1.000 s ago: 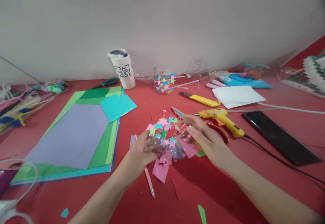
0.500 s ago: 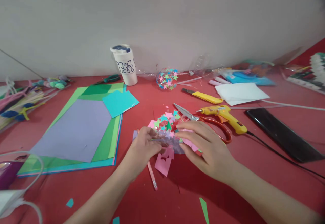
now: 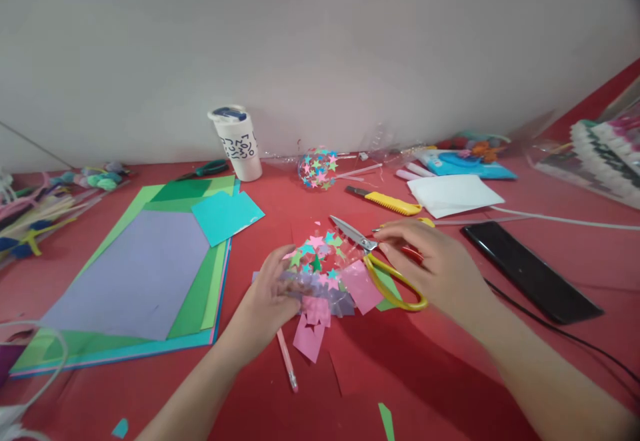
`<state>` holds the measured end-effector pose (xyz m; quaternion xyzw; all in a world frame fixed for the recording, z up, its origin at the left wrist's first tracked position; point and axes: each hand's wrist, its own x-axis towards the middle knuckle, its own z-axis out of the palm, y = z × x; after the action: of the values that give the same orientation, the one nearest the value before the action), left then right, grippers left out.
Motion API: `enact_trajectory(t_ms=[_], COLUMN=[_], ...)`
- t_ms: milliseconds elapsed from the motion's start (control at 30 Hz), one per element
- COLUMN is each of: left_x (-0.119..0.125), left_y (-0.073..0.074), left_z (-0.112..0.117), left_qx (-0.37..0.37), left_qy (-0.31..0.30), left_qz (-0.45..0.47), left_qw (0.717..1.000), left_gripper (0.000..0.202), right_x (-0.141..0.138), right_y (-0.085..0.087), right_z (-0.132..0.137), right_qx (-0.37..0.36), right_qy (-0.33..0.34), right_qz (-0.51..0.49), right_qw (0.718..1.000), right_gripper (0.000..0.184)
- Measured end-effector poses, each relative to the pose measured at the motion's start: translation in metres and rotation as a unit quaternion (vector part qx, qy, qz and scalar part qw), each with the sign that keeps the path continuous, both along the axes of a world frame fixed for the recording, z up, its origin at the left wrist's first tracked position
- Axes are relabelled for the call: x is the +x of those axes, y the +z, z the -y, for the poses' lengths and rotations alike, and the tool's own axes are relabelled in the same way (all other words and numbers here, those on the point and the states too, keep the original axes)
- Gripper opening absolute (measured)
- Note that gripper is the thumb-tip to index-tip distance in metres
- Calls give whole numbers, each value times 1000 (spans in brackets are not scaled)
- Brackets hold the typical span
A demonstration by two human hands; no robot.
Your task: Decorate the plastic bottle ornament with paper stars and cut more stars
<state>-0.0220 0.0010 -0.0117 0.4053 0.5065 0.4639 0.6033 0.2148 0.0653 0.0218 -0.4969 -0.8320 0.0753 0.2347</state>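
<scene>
Red table [image 3: 280, 194], scissors [image 3: 350, 231] — stars [image 3: 320, 254], knife [image 3: 387, 201], phone [image 3: 530, 271]

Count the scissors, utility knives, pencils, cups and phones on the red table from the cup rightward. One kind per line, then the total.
Scissors: 1
Utility knife: 1
Pencil: 1
Cup: 1
Phone: 1
Total: 5
</scene>
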Motion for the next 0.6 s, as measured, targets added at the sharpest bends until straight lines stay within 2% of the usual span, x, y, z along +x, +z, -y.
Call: enact_trajectory(t_ms=[100, 233, 433, 500, 600], left_x=[-2, -8, -13, -12, -12], left_y=[-2, 2, 2, 1, -1], left_z=[0, -5, -14, -14, -11], left_qx=[-9, -40, -46, -58, -72], left_qy=[-9, -15, -35, -52, -26], left_qz=[8, -1, 41, 40, 26], left_qw=[1000, 999, 998, 996, 997], left_gripper=[73, 72, 80, 74, 61], right_x=[17, 26, 14, 15, 29], right_y=[-12, -23, -20, -17, -14], right_z=[-15, -18, -10, -9, -15], right_qx=[-48, -83, -85, -88, -85], right_qy=[-32, -36, -58, -72, -139], right_qz=[96, 169, 194, 193, 185], right_qw=[994, 981, 976, 974, 969], right_gripper=[13, 12, 12, 15, 18])
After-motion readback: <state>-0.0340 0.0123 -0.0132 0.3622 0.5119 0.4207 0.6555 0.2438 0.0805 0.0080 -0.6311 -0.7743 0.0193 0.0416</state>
